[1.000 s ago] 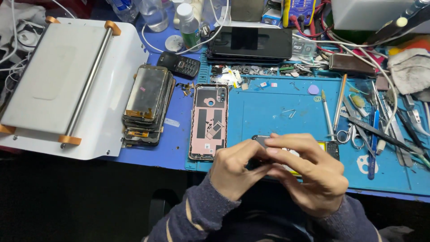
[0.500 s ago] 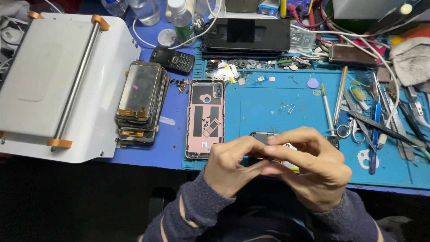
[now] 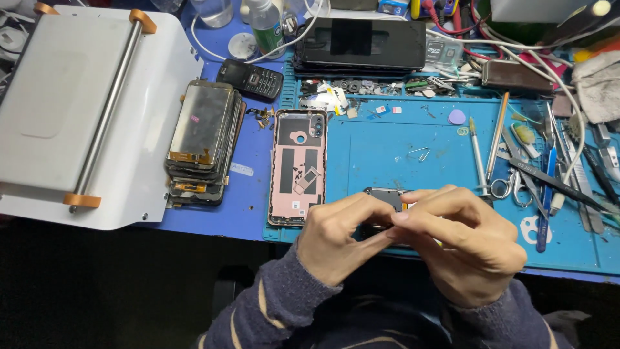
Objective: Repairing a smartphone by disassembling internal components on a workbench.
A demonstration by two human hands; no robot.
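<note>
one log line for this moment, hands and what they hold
left hand: pinching small dark part | right hand: pinching same part | pink phone shell: left, untouched

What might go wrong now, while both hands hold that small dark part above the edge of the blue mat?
1. The left hand and right hand pinch the small dark part near the bench edge; if it slips, it may fall to the dark floor.
2. The open pink phone shell lies beside the left hand; an elbow or sleeve could push it.
</note>
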